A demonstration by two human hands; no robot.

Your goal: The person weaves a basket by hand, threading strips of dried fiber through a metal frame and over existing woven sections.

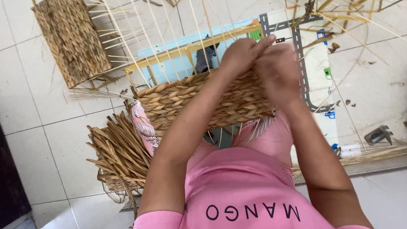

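Both hands meet at the top edge of a half-woven basket (204, 103) resting against the person's lap. The left hand (244, 52) pinches a weaving strand there, fingers closed; the right hand (277, 69) is blurred, its grip unclear. Left of the arms lies a bundle of dried fibre (121, 156); beyond it, a finished woven panel (71, 35).
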